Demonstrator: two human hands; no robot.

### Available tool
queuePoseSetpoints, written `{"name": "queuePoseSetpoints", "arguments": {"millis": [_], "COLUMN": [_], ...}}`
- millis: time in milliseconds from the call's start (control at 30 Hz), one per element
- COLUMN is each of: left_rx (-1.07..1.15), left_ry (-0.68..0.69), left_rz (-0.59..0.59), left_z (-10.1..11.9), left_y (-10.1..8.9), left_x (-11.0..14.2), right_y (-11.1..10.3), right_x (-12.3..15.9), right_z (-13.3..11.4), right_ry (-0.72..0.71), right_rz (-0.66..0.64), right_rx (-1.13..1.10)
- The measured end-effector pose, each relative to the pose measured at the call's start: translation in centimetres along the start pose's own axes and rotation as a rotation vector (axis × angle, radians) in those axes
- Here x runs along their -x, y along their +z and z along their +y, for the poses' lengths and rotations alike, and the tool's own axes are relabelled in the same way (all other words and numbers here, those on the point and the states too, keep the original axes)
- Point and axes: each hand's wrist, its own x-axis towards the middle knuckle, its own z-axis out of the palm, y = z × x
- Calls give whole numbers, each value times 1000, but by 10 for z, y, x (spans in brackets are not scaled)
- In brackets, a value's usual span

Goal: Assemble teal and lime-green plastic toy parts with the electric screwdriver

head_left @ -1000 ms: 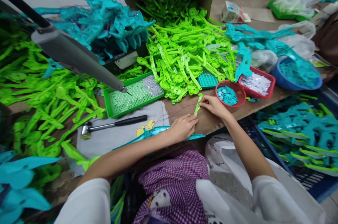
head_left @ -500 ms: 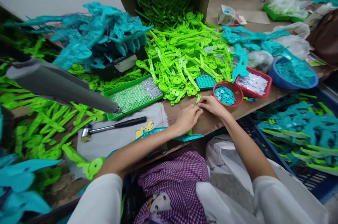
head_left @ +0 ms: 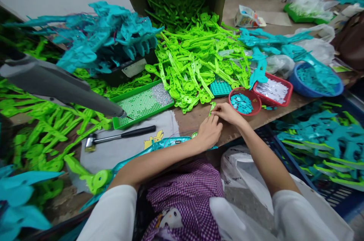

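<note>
My right hand (head_left: 226, 113) is closed in a pinch at the upper end of a slim green plastic part (head_left: 212, 107). My left hand (head_left: 209, 132) has curled fingers closed over the lower stretch of that part, close to the right fingertips. Its palm hides much of the piece. Below my left wrist lies a long teal plastic shell (head_left: 167, 142), partly covered by the forearm. A round green end (head_left: 194, 135) shows beside the left hand. Any small item between the fingertips is too hidden to make out.
A hammer (head_left: 122, 135) rests on a grey cloth (head_left: 106, 150). Behind it are a green tray (head_left: 133, 106) of metal bits and a grey-handled tool (head_left: 62, 85). Heaped green parts (head_left: 196, 63), a red bowl (head_left: 257, 106) of teal pieces and a red basket (head_left: 289, 95) stand nearby.
My left hand has shifted slightly down and right, uncovering more of the teal shell and a round green end. My right hand stays nearly in place, still pinching.
</note>
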Motion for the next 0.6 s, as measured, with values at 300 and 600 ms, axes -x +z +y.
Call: {"name": "queuePoseSetpoints", "arguments": {"millis": [300,600], "left_rx": [58,10], "left_ry": [-57,154], "left_rz": [43,-3], "left_z": [1,-14], "left_y": [-5,-7], "left_x": [11,11], "right_y": [-4,-4], "right_x": [0,1], "right_z": [-9,-11], "right_ry": [45,48], "right_rz": [-41,-41], "right_rx": [19,-36]}}
